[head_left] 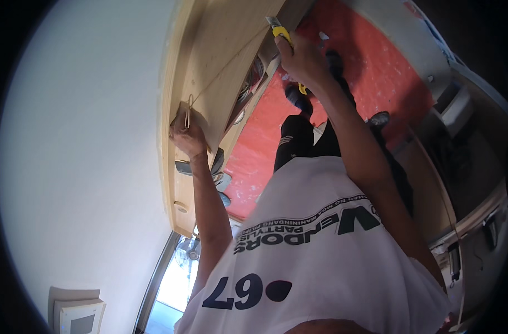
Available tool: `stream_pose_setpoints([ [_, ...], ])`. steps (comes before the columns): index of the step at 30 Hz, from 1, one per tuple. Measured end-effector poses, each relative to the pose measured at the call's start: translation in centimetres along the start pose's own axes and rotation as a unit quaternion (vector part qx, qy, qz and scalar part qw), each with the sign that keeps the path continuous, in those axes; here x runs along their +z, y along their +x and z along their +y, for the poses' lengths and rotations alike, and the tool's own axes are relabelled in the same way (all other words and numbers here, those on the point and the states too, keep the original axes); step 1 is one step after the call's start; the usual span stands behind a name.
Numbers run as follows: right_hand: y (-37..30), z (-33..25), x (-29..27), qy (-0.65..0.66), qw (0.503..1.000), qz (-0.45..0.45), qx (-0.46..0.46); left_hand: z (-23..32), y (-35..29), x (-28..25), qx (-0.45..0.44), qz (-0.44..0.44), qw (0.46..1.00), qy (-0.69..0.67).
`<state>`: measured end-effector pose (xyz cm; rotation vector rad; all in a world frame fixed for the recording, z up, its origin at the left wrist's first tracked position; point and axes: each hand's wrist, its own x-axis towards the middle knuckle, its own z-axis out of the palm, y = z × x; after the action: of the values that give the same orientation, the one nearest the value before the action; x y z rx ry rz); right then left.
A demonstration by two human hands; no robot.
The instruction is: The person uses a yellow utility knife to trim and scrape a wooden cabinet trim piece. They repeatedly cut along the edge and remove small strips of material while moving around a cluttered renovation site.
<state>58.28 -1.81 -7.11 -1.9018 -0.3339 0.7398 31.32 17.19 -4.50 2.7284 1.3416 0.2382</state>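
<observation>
My left hand (187, 136) presses on the edge of a pale wooden board (220, 61) that stands next to a white wall, pinching a thin looped cord (189, 108) against it. A thin line runs across the board from that hand up toward my right hand (301, 55). The right hand is closed around a yellow utility knife (280, 32), its grey tip touching the board's upper edge. Both forearms reach out from my white printed shirt (320, 256).
A white wall (81, 145) fills the left. Below lies a red floor (376, 67) flecked with white, my dark trouser legs and feet on it. A fan (187, 253) and window are at lower left, a wall box (78, 317) at the bottom, and wooden cabinetry (460, 167) on the right.
</observation>
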Motion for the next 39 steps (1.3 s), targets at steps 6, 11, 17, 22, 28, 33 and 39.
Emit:
stream_pose_setpoints([
  [6,0.3,-0.1,0.1,-0.015,1.0,-0.016,0.013,-0.6,-0.8,-0.5,-0.009,0.002,1.0,-0.014],
  [11,-0.5,1.1,0.6,0.004,1.0,-0.014,-0.012,-1.1,-1.6,-0.6,-0.015,-0.017,0.999,0.026],
  [17,-0.8,0.5,0.9,-0.003,1.0,-0.023,0.007,-1.3,-2.3,-1.0,-0.054,-0.009,0.998,-0.023],
  [22,-1.2,1.1,1.4,0.008,1.0,-0.024,-0.002,-2.4,-2.5,-1.1,-0.027,-0.005,1.0,0.003],
  [28,-0.7,2.8,2.9,0.002,0.999,0.004,-0.037,-2.8,-2.7,-1.6,0.002,-0.001,0.999,0.033],
  [33,-1.7,1.1,2.3,0.016,0.999,-0.024,-0.02,-4.0,-2.8,-1.8,-0.005,-0.018,1.0,0.023],
  [39,-2.3,0.6,3.0,0.047,0.999,-0.018,0.021,-6.3,-4.1,-1.4,-0.005,0.0,0.998,0.061],
])
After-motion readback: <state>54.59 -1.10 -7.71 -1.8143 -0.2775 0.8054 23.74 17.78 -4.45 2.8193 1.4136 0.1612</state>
